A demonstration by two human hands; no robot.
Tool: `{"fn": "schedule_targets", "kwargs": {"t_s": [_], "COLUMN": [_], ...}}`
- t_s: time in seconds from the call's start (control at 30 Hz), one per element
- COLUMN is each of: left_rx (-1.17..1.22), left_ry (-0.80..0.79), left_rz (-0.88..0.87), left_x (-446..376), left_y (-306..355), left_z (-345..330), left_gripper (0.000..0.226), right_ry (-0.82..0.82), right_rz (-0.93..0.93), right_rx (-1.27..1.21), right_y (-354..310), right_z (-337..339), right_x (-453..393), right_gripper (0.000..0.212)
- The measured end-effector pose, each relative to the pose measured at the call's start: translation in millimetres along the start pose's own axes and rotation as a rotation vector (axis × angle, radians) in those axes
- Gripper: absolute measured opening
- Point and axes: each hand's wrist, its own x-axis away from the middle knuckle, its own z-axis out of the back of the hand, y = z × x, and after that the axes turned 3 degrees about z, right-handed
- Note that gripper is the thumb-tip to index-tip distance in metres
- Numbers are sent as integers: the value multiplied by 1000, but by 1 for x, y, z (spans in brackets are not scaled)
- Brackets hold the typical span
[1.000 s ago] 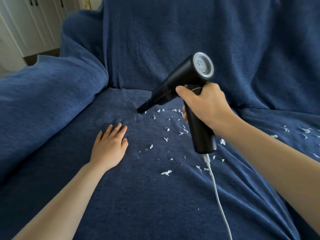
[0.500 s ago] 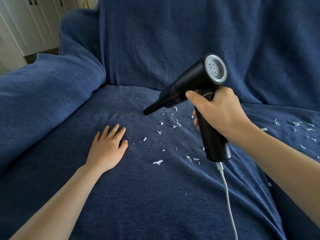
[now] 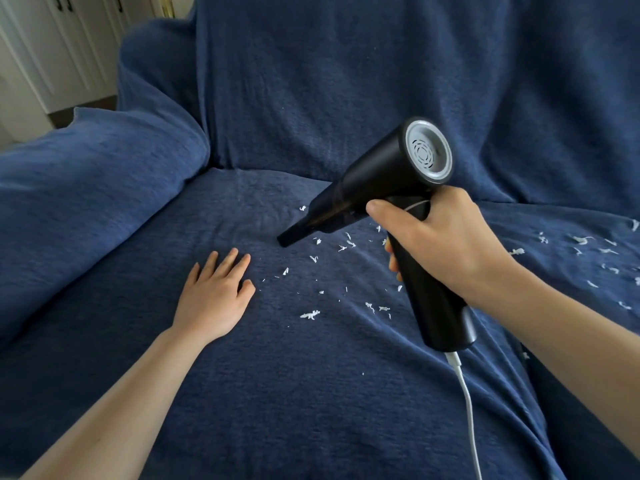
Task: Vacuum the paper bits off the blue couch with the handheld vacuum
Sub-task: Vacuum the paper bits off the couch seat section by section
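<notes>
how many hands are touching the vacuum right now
1. The right hand grips the vacuum by its handle; the left hand rests flat on the couch, apart from it.

A home living room: a blue fabric-covered couch (image 3: 311, 98) fills the view, white panelled cupboard doors (image 3: 65, 46) behind its far-left corner.

One couch (image 3: 311, 393), blue, with one armrest (image 3: 86, 188) at its left edge. One handheld vacuum (image 3: 391, 188), black, with one white cord (image 3: 467, 410) from its handle. Two hands: the left hand (image 3: 214, 299) and the right hand (image 3: 440, 240). The paper bits lie in two scatters: a group (image 3: 346, 271) of roughly two dozen on the middle of the seat, and a smaller group (image 3: 588, 254) of about a dozen toward the right edge; the tiniest specks cannot be counted exactly.
</notes>
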Motion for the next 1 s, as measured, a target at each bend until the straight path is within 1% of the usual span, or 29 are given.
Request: {"fn": "schedule_targets", "kwargs": {"t_s": [0.13, 0.3, 0.47, 0.6, 0.67, 0.73, 0.87, 1.0], "left_rx": [28, 64, 51, 35, 30, 25, 28, 57], "left_ry": [20, 66, 45, 43, 35, 46, 50, 15], "left_rz": [6, 5, 16, 30, 41, 52, 71, 83], "left_x": [3, 8, 14, 21, 27, 30, 30, 24], "left_y": [0, 1, 0, 2, 2, 3, 8, 20], "left_z": [0, 0, -1, 0, -1, -2, 0, 2], "left_gripper": [54, 51, 52, 52, 52, 52, 52, 50], "right_ry": [-54, -102, -113, -161, -183, -179, -108, -60], "right_rz": [4, 31, 43, 62, 95, 103, 103, 65], "right_rx": [-50, -35, 28, 24, 70, 88, 126, 96], "right_y": [-1, -1, -7, -13, -13, -10, 1, 12], "right_z": [-1, 3, 15, 24, 27, 31, 43, 51], "right_x": [11, 19, 21, 35, 44, 49, 46, 41], "right_gripper": [32, 36, 38, 39, 41, 41, 37, 38]}}
